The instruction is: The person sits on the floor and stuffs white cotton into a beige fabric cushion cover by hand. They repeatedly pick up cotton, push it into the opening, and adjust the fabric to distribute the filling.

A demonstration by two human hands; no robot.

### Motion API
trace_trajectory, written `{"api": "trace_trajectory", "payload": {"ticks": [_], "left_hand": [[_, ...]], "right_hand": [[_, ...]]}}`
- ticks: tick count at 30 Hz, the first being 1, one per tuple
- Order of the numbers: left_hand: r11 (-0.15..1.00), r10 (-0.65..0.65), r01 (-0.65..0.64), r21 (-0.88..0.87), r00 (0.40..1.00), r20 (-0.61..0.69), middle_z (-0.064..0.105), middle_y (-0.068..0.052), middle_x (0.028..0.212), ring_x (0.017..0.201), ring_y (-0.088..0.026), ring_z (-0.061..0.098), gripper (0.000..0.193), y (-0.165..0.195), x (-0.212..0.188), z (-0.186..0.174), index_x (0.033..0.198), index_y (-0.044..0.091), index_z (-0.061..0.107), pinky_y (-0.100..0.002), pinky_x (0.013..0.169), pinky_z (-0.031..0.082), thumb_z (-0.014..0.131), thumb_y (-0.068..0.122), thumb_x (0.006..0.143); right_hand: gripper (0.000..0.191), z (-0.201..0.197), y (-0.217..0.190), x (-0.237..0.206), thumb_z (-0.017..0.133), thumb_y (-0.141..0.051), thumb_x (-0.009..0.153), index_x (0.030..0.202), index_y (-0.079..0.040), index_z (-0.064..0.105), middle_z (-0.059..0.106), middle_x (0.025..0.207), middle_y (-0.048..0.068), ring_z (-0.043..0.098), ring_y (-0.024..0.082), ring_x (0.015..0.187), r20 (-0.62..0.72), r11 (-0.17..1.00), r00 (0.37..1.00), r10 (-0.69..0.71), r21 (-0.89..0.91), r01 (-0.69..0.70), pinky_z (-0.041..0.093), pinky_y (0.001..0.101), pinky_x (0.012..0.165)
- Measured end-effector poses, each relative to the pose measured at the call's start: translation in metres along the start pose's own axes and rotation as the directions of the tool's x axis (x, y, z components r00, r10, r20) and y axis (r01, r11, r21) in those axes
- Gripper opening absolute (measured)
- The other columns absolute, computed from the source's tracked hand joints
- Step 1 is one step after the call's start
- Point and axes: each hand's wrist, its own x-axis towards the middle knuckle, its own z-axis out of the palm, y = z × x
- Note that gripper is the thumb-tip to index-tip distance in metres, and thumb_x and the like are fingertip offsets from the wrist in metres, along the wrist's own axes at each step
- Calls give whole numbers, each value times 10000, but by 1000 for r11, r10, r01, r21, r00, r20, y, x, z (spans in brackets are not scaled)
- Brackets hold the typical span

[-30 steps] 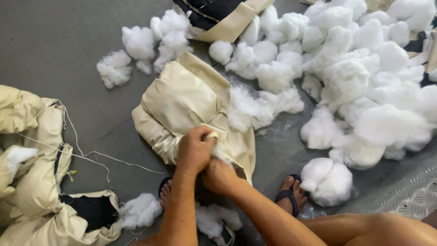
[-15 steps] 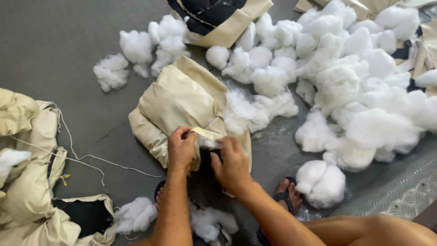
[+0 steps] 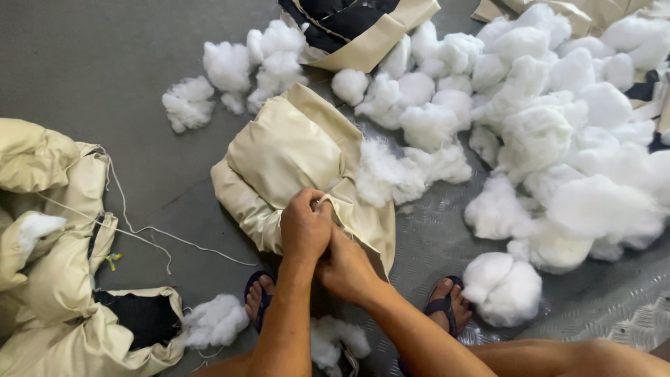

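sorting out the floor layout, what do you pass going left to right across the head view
stuffed cream fabric covers with loose string → cream padded cushion cover gripped by left hand and right hand → big heap of white fibre stuffing

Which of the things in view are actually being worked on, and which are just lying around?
In hand:
- left hand and right hand, both gripping the seam edge
- cream cushion cover
- white stuffing beside its opening

Lying about:
- big stuffing pile
- finished cream cushions
- loose string
- black-and-cream cover

Right hand (image 3: 347, 269) fingers hidden behind the left hand (image 3: 304, 227); black-lined cover (image 3: 363, 28) (top) cut off.
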Motion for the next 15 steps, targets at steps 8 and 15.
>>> {"api": "trace_trajectory", "payload": {"ticks": [8, 15], "left_hand": [[950, 23, -166, 264, 882, 471, 742, -160, 1046, 1016, -347, 701, 180, 21, -39, 36, 1021, 49, 706, -471, 914, 522, 632, 139, 884], [799, -147, 139, -585, 989, 35, 707, -134, 1067, 940, -318, 692, 390, -74, -69, 64, 1201, 35, 666, -474, 840, 581, 703, 275, 896]], "right_hand": [[466, 40, 170, 25, 685, -218, 919, 1333, -28, 586, 644, 1283, 128, 586, 256, 1154, 251, 984, 968, 1, 171, -46, 499, 354, 1010], [625, -11, 134, 14, 579, -481, 928, 1375, -55, 487, 645, 1273, 152, 689, 290, 962, 5, 962, 963, 269, -41, -268, 570, 404, 757]]}}
